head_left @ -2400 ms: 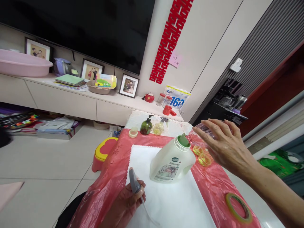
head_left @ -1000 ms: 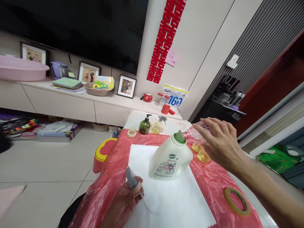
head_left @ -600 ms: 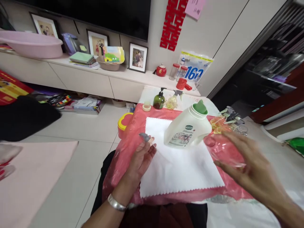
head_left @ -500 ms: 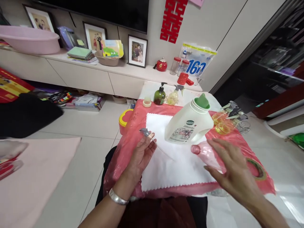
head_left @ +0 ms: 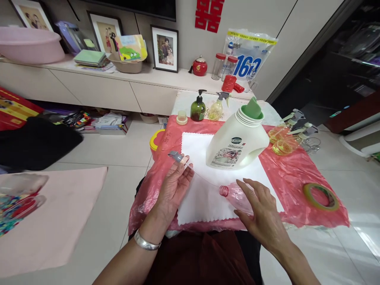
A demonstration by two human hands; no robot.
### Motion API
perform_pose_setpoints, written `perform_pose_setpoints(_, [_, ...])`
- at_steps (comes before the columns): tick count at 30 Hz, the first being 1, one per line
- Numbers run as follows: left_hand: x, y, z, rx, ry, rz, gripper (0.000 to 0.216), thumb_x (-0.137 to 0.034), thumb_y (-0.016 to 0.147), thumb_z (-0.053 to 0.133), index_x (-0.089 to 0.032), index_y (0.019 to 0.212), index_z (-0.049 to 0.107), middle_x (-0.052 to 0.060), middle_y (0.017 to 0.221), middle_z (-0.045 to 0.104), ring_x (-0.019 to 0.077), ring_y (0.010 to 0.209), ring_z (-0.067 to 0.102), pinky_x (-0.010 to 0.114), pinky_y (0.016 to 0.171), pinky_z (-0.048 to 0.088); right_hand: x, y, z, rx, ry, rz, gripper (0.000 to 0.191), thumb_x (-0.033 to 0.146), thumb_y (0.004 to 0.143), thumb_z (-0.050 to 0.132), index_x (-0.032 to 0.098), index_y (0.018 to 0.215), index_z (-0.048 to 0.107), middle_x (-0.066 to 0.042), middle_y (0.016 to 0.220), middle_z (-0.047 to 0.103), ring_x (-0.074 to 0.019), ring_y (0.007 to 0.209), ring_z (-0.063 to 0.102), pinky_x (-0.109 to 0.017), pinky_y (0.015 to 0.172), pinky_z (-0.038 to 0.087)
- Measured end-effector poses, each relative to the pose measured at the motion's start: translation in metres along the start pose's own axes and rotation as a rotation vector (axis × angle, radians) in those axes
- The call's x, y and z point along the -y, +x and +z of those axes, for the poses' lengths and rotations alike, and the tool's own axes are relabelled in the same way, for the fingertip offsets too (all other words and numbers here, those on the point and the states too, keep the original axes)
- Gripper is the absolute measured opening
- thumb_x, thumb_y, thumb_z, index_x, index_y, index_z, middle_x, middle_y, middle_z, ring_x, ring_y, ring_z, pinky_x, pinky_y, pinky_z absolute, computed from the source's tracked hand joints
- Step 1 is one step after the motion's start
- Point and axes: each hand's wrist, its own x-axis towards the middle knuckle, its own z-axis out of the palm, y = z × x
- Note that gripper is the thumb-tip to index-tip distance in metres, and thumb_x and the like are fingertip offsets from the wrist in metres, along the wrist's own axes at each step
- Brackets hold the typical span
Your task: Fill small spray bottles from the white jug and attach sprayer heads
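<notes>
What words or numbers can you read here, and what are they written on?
"160": big blue digits on the white bag on the shelf; last digit unsure.
"囍": red paper sign on the wall, top cut off.
White jug label: too small to read.

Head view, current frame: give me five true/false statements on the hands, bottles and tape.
1. The left hand holds a grey spray head. True.
2. The right hand holds the white jug. False: it holds a clear pink bottle; the jug stands apart on the white cloth.
3. The clear pink bottle wears its spray head. False: its mouth is open.
4. The tape roll lies on the red sheet. True.
5. The white jug lies on its side. False: it stands upright.
</notes>
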Motion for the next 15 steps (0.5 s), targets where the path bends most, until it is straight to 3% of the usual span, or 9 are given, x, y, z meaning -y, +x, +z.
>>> perform_pose_setpoints(10, [-0.015, -0.007, 0.003, 0.043, 0.020, 0.093, 0.018, -0.004, 0.093, 0.063, -0.017, 0.098, 0.073, 0.002, 0.092, 0.073, 0.0108, 0.082, 0.069, 0.022, 0.080, 0.058, 0.001, -0.004, 0.014, 0.001, 0.024, 0.056, 0.064, 0.024, 0.093, 0.057, 0.025, 0.154, 0.036, -0.015, 0.146, 0.046, -0.0358, 0.132, 0.045, -0.057, 0.098, 0.047])
perform_pose_setpoints(15, [-0.003, -0.011, 0.000, 0.069, 0.071, 0.041, 0.023, -0.007, 0.086, 0.074, -0.018, 0.106, 0.073, 0.003, 0.103, 0.074, 0.0119, 0.084, 0.068, 0.023, 0.080, 0.057, 0.011, 0.002, 0.012, -0.004, 0.107, 0.040, 0.064, 0.027, 0.093, 0.059, 0.026, 0.153, 0.037, -0.014, 0.147, 0.045, -0.0349, 0.134, 0.043, -0.056, 0.103, 0.045])
